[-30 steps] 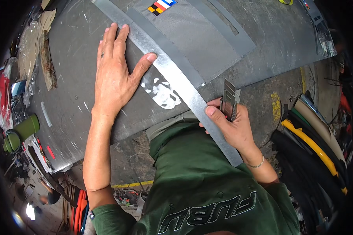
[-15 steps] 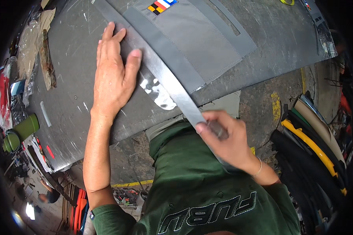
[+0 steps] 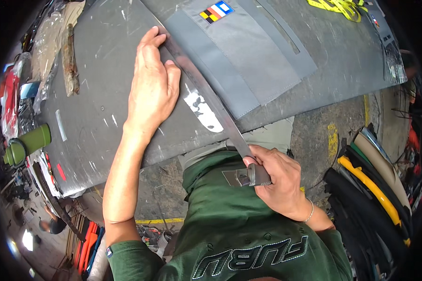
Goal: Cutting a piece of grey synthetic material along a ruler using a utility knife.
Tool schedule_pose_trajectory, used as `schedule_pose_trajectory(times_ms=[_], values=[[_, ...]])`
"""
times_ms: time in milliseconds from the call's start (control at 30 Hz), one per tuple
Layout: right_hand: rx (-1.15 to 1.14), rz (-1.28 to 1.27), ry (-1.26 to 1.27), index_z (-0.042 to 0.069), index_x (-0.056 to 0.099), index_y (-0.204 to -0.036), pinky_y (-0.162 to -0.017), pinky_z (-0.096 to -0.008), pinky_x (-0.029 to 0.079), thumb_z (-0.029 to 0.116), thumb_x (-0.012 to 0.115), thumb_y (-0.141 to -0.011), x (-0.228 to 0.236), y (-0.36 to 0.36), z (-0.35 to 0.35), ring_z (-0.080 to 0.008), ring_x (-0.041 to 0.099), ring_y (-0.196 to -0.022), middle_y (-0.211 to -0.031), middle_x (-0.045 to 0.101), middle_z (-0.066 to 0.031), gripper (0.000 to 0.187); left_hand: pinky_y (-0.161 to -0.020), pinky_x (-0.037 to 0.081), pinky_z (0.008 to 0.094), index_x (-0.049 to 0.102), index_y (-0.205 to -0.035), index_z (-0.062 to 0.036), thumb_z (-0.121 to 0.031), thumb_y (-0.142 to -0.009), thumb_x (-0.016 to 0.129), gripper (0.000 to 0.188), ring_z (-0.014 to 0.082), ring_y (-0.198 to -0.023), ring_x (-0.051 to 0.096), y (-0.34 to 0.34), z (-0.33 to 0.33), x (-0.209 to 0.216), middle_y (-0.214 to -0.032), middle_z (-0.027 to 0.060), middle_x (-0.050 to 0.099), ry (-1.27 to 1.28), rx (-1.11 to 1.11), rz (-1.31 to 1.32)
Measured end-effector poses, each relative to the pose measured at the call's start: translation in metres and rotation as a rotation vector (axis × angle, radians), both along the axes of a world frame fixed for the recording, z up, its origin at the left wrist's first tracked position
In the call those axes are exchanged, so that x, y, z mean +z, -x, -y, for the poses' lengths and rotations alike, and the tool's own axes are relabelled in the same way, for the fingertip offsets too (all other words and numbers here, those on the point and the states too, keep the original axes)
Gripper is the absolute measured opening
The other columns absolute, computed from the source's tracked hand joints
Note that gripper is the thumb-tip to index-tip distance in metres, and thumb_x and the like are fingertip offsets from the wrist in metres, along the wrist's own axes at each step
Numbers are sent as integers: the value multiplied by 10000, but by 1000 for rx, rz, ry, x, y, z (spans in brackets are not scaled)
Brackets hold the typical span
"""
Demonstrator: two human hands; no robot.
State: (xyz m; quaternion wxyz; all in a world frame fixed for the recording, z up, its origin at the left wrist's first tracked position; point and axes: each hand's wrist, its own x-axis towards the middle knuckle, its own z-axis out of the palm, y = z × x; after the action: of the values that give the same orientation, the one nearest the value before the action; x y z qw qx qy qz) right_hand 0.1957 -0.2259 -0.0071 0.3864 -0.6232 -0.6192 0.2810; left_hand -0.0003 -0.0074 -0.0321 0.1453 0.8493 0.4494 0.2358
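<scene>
A long metal ruler lies slantwise over the dark table, along the left side of a grey stitched fabric panel with a coloured flag patch. My left hand lies palm down with fingers stretched, its fingertips at the ruler's left edge. Wrapped round the ruler's near end, at the table's front edge, is my right hand. A dark grey block with a shiny flat plate shows at its fingers; whether it joins the ruler I cannot tell. A shiny clear-and-white piece lies left of the ruler.
The dark table ends just in front of my body. At its left stand a green bottle, plastic wrap and a brown rolled piece. Yellow straps lie far right; material rolls stand below. Another person is lower left.
The ruler looks narrower, as if tipped toward its edge. My right hand has shifted slightly down and right, and the block's plate has come into view. The whole view has shifted a little.
</scene>
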Motion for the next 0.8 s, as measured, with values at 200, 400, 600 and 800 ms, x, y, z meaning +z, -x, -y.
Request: schedule_pose_trajectory(times_ms=[200, 400, 600, 800], values=[[-41, -73, 41, -23, 692, -1079, -661, -296, 544, 39, 802, -888, -1, -10, -5, -181, 704, -716, -856, 734, -113, 229, -1241, 295, 520, 434, -1433, 71, -211, -1013, 586, 528, 432, -1450, 419, 2, -1, -2, -1539, 281, 432, -21, -35, -57], [-135, -444, 595, -38, 666, -1118, -705, -280, 564, 177, 724, -1001, -13, -31, -6, -121, 707, -775, -904, 733, -78, 252, -1248, 284, 523, 476, -1462, 51, -518, -998, 633, 751, 425, -1470, 398, -2, 0, 0, -1548, 256, 440, -96, -26, -188], [-151, -758, 585, -58, 647, -1135, -623, -282, 598, 239, 680, -1034, -15, -24, -10, -153, 732, -773, -910, 720, -90, 316, -1244, 292, 522, 490, -1472, 34, -539, -1009, 605, 745, 430, -1463, 401, -4, -1, 2, -1536, 261, 450, -54, -11, -179], [-192, -819, 587, -63, 650, -1143, -606, -277, 592, 269, 678, -1036, -17, -22, -13, -152, 733, -739, -903, 721, -94, 350, -1259, 260, 523, 460, -1474, 79, -606, -949, 660, 886, 429, -1487, 372, 0, -1, 2, -1556, 299, 414, -100, -60, -216]])
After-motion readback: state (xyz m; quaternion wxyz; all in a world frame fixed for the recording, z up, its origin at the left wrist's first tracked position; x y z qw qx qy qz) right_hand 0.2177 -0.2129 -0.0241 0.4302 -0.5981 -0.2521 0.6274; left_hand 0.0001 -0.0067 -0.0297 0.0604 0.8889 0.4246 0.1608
